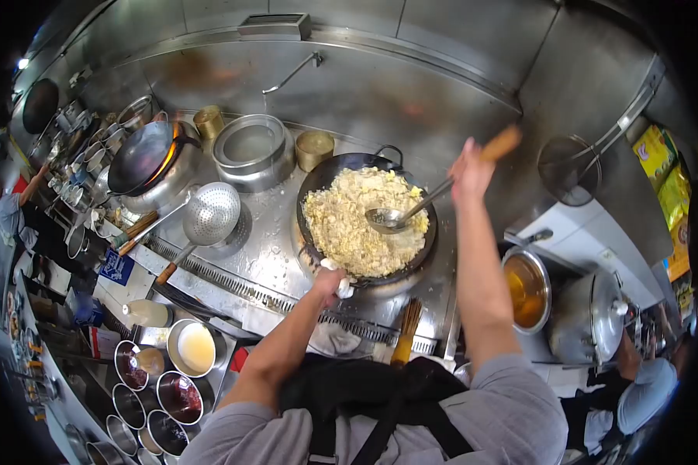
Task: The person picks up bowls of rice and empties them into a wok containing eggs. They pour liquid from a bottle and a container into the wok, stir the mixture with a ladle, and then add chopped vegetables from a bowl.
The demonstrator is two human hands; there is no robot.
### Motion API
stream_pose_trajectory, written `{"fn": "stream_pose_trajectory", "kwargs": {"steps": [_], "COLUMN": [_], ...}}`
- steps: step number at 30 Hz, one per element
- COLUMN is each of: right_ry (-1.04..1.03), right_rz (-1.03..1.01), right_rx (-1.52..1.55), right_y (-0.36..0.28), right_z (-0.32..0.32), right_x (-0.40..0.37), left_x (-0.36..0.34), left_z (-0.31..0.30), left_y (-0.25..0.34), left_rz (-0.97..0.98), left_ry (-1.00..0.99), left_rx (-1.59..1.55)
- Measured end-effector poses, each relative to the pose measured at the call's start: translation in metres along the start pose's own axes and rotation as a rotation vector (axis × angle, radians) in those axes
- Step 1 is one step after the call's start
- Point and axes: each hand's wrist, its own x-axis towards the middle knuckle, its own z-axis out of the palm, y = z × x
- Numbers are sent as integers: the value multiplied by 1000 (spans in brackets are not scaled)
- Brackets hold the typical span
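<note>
My L hand point(329, 280) is at the near rim of the wok point(312, 184), fingers pressed together and clamped over a white rag point(343, 289) that sits btw my palm and the wok edge. Can't tell if there's a handle under the rag, it's covered. My R hand point(469, 172) is raised over the far-right side of the wok, fingers curled tight round the ladle point(426, 198) shaft, just below its wooden end. The ladle slants down and left from that hand, bowl resting in the fried rice point(349, 225) approx mid-wok, right of centre. Rice fills most of the wok, pale yellow, heaped.

Wok sits on the steel range, centre of scene. Left of it: perforated skimmer point(212, 213) lying on the range, wooden handle pointing near-left. Far left: second wok point(143, 155), tilted, flame showing at its right edge. Btw the two woks, far side: steel pot point(252, 147) w/ two brass cans point(314, 147) beside it. Right of the main wok: pot of amber liquid point(526, 288), then a lidded pot point(589, 314). Near left: group of sauce bowls point(182, 349). A co-worker point(644, 387) stands at the right edge.
</note>
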Motion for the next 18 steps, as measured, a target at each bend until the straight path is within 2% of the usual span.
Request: {"fn": "stream_pose_trajectory", "kwargs": {"steps": [1, 2, 4, 6, 7, 9, 10, 11, 12, 13, 14, 15, 16, 18], "right_ry": [-34, -171, -279, -445, -435, -426, -215, -1, -110, -40, 21, -19, -26, -72], "right_rz": [-2, 28, 214, 92, 103, 264, 222, 230, 200, 219, 196, 130, 200, 265], "right_rx": [-58, -46, 88, 78, 72, 127, 20, -476, -177, -111, -108, -149, -126, -121], "right_y": [-44, -83, -173, -226, -215, -154, -85, -36, 17, 19, 9, -4, -21, -54], "right_z": [19, 25, 45, 53, 53, 56, 62, 86, 71, 70, 73, 67, 61, 73], "right_x": [5, 20, 32, 30, 29, 18, 1, -41, -44, -36, -29, -18, -10, 1], "left_x": [-28, -62, -136, -172, -160, -111, -88, -57, -56, -62, -87, -86, -102, -135], "left_z": [3, 11, 23, 25, 24, 17, 26, 14, -1, -14, -23, -46, -56, -36], "left_y": [8, 22, 37, 38, 35, 30, 36, 18, -2, -26, -36, -64, -72, -36], "left_rz": [7, 15, 74, 172, 156, -57, -140, -28, 64, 162, 82, 106, 100, 211], "left_ry": [-40, -81, -113, -49, -47, -83, -132, -206, -212, -216, -108, -141, -140, -105], "left_rx": [-77, -161, -329, -401, -399, -293, -284, -138, -143, -152, -196, -67, 8, -164]}}
